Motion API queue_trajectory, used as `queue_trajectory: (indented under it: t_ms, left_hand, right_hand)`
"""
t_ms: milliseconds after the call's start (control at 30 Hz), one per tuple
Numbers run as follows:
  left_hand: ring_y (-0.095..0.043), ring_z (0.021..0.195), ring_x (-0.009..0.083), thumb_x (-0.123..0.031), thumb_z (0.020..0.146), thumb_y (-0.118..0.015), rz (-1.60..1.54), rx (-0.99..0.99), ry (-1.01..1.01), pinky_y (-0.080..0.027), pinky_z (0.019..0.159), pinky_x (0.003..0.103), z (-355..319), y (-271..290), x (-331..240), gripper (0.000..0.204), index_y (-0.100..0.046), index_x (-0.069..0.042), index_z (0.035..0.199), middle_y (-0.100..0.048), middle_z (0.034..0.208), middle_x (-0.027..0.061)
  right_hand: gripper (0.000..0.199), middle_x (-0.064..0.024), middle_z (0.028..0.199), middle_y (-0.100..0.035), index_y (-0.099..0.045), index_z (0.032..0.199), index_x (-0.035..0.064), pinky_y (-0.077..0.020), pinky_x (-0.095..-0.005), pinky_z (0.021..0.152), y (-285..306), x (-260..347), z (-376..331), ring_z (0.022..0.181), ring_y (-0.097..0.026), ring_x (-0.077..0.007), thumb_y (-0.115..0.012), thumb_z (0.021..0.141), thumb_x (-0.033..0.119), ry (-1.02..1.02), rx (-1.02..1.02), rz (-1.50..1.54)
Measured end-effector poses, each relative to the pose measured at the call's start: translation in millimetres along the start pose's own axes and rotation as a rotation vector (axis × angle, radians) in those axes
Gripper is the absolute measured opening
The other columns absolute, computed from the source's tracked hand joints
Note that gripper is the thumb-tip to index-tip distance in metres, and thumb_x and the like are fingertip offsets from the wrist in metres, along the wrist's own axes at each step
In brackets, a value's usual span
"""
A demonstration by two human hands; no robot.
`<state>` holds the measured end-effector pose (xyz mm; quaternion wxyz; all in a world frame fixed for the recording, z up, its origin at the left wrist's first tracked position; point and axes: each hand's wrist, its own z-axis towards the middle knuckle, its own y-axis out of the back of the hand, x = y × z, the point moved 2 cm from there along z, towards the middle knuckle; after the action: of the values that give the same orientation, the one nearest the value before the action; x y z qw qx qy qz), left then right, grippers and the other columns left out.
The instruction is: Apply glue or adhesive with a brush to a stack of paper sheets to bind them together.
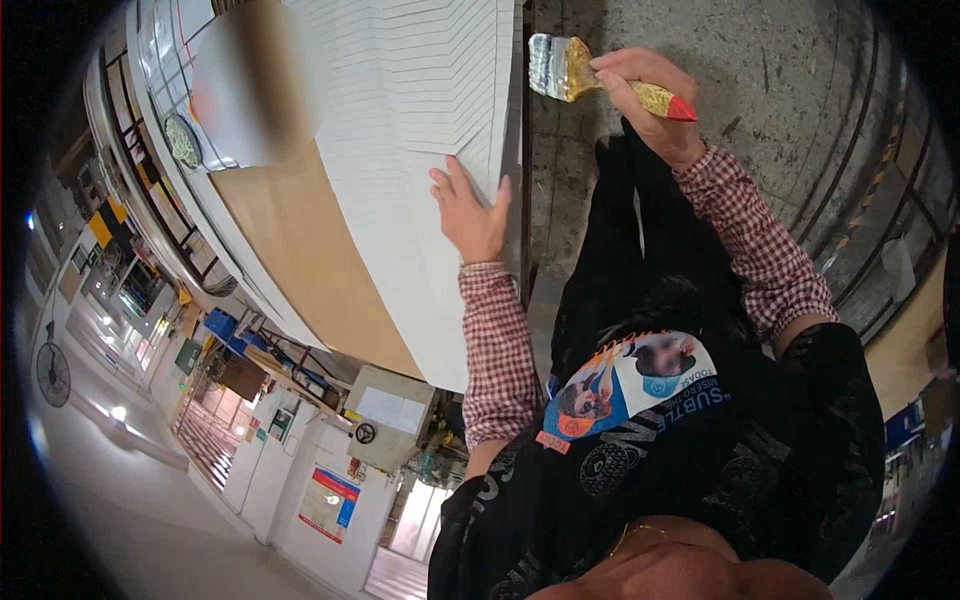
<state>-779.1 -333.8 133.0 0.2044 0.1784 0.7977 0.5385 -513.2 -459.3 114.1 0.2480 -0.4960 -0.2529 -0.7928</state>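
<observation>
My right hand (655,95) is closed round the handle of a paintbrush (577,72). The brush is flat and wide, its bristles coated with something whitish and pointing left, its yellowish handle tipped red. It is held over the floor, just right of the table edge, touching nothing. On the table, my left hand (472,215) lies with fingers apart on a spread of white sheets (405,110). These overlap in a fan, their edges making many closely spaced, bent lines. The fingertips rest near the bend in those lines, and nothing is in that hand.
A brown board or sheet (310,265) lies left of the white sheets. Farther left, a blurred patch hides part of the table, beside a pale green coil (182,142). Grey concrete floor (780,60) lies to the right. A standing fan (52,373) is at the far left.
</observation>
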Motion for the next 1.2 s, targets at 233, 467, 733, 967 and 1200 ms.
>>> queue_trajectory:
  t_ms: [233,467,733,967,1200]
  left_hand:
    - [-0.042,0.126,0.0444,-0.043,0.078,-0.068,-0.233,0.079,-0.011,-0.038,0.102,0.041,8.9,25.1,5.0,0.074,-0.046,-0.002,0.134,-0.044,0.132,0.0326]
    - [-0.044,0.125,0.0414,-0.042,0.077,-0.068,-0.234,0.073,-0.058,-0.037,0.103,0.039,15.4,27.1,-0.6,0.073,-0.046,-0.001,0.133,-0.047,0.128,0.0347]
    - [-0.048,0.116,0.0497,-0.05,0.076,-0.066,-0.114,0.061,-0.058,-0.044,0.092,0.045,16.1,21.3,-11.5,0.079,-0.045,-0.001,0.134,-0.046,0.128,0.036]
    - [-0.032,0.128,0.0539,-0.059,0.069,-0.07,0.087,-0.092,0.034,-0.038,0.098,0.052,1.9,-19.7,-24.6,0.102,-0.03,-0.002,0.143,-0.027,0.141,0.0362]
    - [-0.014,0.131,0.0597,-0.06,0.07,-0.07,0.229,-0.112,0.022,-0.023,0.105,0.061,-28.0,-36.5,2.5,0.113,-0.013,0.0,0.147,-0.009,0.144,0.0398]
  right_hand:
    - [0.005,-0.0103,0.097,-0.067,-0.065,0.087,0.0006,-0.0498,-0.0276,0.071,-7.6,-3.8,10.3,0.083,-0.063,-0.0172,-0.061,0.086,0.004,-0.03,0.052,0.021]
    - [0.005,-0.0103,0.095,-0.068,-0.065,0.088,0.0005,-0.0501,-0.027,0.07,-11.1,-2.9,-6.8,0.081,-0.064,-0.0173,-0.063,0.085,0.003,-0.017,0.081,0.02]
    - [0.005,-0.0113,0.092,-0.068,-0.065,0.087,-0.0002,-0.0504,-0.0284,0.07,-13.1,-0.2,-10.5,0.081,-0.065,-0.0177,-0.062,0.084,0.002,0.052,0.073,-0.008]
    - [0.004,-0.012,0.091,-0.068,-0.064,0.084,-0.0008,-0.0507,-0.0294,0.071,1.1,20.8,-28.3,0.08,-0.064,-0.0185,-0.061,0.084,0.002,-0.089,0.065,0.045]
    - [0.011,-0.0092,0.087,-0.069,-0.066,0.086,0.0007,-0.0531,-0.0277,0.068,-1.0,19.2,-40.8,0.078,-0.066,-0.0156,-0.063,0.085,0.011,-0.061,0.051,-0.043]
